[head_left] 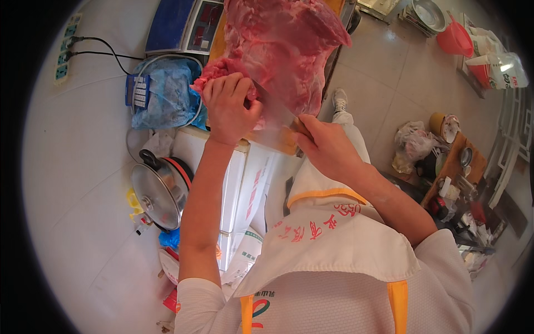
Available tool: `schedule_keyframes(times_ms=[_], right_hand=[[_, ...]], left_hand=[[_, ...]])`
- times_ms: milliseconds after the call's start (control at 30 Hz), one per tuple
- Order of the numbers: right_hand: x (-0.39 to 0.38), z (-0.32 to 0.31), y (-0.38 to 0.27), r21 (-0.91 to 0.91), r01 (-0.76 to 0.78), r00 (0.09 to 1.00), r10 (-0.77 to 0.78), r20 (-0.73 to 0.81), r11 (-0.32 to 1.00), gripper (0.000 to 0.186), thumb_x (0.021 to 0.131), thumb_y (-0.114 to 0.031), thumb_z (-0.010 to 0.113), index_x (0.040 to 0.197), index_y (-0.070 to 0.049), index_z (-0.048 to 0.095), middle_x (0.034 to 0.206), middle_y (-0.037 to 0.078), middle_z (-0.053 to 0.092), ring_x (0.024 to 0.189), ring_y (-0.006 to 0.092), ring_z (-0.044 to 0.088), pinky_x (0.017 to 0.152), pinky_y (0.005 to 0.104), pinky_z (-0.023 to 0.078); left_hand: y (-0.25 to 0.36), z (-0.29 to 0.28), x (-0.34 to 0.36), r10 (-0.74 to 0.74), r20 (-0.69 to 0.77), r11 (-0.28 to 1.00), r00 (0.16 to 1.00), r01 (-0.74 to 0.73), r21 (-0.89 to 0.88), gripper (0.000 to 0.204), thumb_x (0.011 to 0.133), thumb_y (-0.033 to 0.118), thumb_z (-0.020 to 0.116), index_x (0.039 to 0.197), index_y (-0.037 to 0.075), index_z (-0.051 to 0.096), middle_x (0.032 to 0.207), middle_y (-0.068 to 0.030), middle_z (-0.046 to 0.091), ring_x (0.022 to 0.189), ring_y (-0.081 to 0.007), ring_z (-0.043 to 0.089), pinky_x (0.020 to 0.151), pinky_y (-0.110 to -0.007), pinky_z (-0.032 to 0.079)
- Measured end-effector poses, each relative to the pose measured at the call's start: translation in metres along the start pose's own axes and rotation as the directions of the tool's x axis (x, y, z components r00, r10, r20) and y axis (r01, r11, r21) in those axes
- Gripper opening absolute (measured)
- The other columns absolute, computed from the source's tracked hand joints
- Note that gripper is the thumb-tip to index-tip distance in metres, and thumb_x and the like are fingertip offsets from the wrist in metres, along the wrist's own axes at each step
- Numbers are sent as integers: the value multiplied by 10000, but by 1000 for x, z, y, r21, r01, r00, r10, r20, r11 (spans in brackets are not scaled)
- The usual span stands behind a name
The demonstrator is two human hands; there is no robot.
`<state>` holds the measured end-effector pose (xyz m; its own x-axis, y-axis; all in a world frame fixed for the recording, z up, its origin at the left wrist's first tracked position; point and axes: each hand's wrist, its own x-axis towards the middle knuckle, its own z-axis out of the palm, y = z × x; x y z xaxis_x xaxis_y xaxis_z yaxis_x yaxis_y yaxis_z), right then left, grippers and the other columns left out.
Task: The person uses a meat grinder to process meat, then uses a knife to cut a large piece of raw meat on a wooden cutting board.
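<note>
A large slab of raw red meat point(283, 50) lies across a wooden cutting board point(288, 140). With my left hand point(229, 106) I grip the fatty flap at its near left edge, fingers curled over it. In my right hand point(329, 146) is a knife point(301, 127), held by its wooden handle. Its blade points up and left toward the flap by my left hand. Part of the blade is blurred, so I cannot tell how deep it sits in the meat.
Beyond the board's left side stand a blue scale point(172, 25) and a blue plastic bag point(167, 92). A lidded pot point(158, 192) sits nearer, by my left forearm. On the right, a red plastic scoop point(455, 39) and a cluttered wooden table point(445, 167) stand past the tiled floor.
</note>
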<state>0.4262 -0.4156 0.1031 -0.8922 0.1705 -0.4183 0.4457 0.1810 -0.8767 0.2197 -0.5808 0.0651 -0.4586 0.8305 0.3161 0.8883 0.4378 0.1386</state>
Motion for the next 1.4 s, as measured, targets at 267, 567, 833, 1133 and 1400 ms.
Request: schedule_keyframes(times_ms=[267,567,833,1133,1400], right_hand=[[19,14,-12,-75,51,997,-54,-47,996,193,1026,-138,599,981,46,562,839,304,651,800,499,637,712,538,498],[18,24,-27,-184,33,998,-42,-44,982,255,1034,-176,607,961,63,658,888,312,713,832,501,703,758,560,558],[16,-7,-47,-134,-96,988,110,108,986,273,1011,-181,587,933,79,608,869,295,674,820,478,660,764,525,533],[7,-24,-50,-118,-96,982,113,152,988,311,1025,-223,575,934,71,613,775,209,674,641,361,652,609,464,521],[46,-14,-63,-412,-47,930,191,315,910,307,1021,-230,557,926,51,639,749,165,670,559,262,643,518,426,520]], left_hand=[[-4,-8,5,50,90,998,995,-47,-35,333,718,125,755,1046,94,709,1183,-48,685,1131,-284,610,1094,-462,387],[-10,-9,0,50,85,998,995,-46,-49,306,722,140,752,1025,111,716,1167,-37,682,1131,-277,603,1094,-479,375],[-14,-13,-9,44,36,997,998,-42,-58,307,692,144,759,998,124,738,1168,-22,690,1129,-281,604,1078,-471,379],[-17,-14,-17,37,8,997,999,-36,-74,286,671,129,768,956,133,741,1129,-15,692,1091,-272,604,1057,-451,373],[-19,-17,-17,55,30,991,998,-51,-122,250,648,167,753,896,158,721,1135,-6,680,1092,-250,596,1056,-444,366]])
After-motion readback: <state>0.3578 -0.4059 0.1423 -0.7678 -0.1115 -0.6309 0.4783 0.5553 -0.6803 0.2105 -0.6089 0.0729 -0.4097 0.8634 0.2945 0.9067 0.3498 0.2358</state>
